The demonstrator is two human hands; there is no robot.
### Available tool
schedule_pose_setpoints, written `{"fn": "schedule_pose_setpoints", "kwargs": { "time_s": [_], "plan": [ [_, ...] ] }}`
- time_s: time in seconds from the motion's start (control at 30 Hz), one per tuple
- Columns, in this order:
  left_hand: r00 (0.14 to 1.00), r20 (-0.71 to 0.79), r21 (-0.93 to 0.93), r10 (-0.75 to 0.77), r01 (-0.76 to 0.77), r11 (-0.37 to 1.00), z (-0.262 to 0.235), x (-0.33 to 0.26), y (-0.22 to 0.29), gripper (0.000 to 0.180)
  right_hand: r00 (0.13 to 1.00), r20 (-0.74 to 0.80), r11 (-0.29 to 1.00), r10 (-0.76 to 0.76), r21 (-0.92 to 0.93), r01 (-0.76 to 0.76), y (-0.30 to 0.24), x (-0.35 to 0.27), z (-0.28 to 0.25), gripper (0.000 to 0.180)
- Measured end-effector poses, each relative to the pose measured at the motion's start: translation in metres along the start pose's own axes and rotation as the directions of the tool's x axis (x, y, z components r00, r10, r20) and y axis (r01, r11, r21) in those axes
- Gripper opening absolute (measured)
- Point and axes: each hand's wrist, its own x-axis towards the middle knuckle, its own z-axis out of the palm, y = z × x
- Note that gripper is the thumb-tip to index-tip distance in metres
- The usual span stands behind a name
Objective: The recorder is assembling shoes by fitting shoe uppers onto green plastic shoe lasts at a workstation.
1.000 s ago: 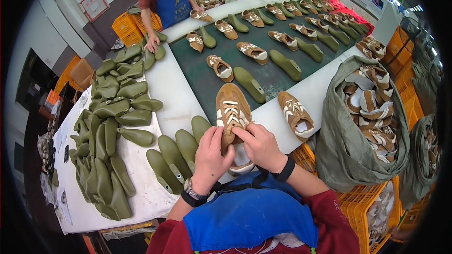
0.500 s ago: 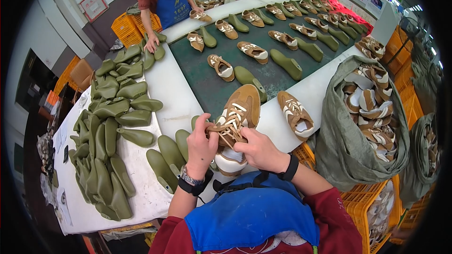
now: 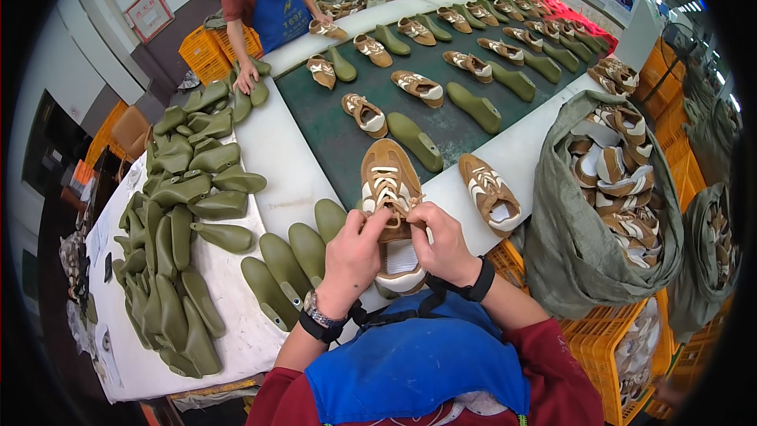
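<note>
A brown sneaker with white stripes and pale laces is in front of me, toe pointing away. My left hand is closed at the left side of its opening, fingertips at the lower laces. Opposite it, my right hand grips the right side of the opening, beside a loose lace end. What exactly the fingertips pinch is partly hidden. The white insole shows between my hands. Another brown sneaker lies to the right on the white table edge. Green shoe lasts lie by my left wrist.
A green belt carries rows of sneakers and lasts. Many lasts are heaped on the white cloth at left. To the right stands a sack of sneakers over orange crates. Across the table, a co-worker's hand touches lasts.
My hands have gone from pulling the laces apart above the sneaker to gripping both sides of its opening, lower down. The lace bow between my fingers is gone from view.
</note>
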Motion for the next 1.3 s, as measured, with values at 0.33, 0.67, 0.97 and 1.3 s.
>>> {"fn": "schedule_pose_setpoints", "kwargs": {
  "time_s": [0.33, 0.67, 0.97, 1.3],
  "plan": [
    [0.946, 0.241, -0.138, 0.218, -0.189, 0.972, 0.018, -0.012, -0.018, 0.014, 0.944, 0.022, 0.935, 0.329, 0.134, -0.329, 0.047, -0.022, -0.018, 0.027],
    [0.785, 0.609, -0.143, 0.114, -0.033, 0.989, 0.056, -0.045, -0.041, 0.041, 0.779, 0.361, 0.818, 0.512, -0.483, -0.313, 0.155, -0.097, -0.096, 0.047],
    [0.817, 0.574, -0.093, 0.055, -0.002, 0.996, 0.043, -0.055, -0.055, 0.036, 0.764, -0.616, 0.003, 0.191, -0.778, -0.628, 0.122, -0.085, -0.315, 0.015],
    [0.819, 0.573, -0.054, 0.026, 0.006, 0.999, 0.03, -0.037, -0.031, 0.029, 0.489, -0.724, -0.595, 0.487, -0.684, -0.422, 0.157, -0.143, -0.391, 0.03]
  ]
}}
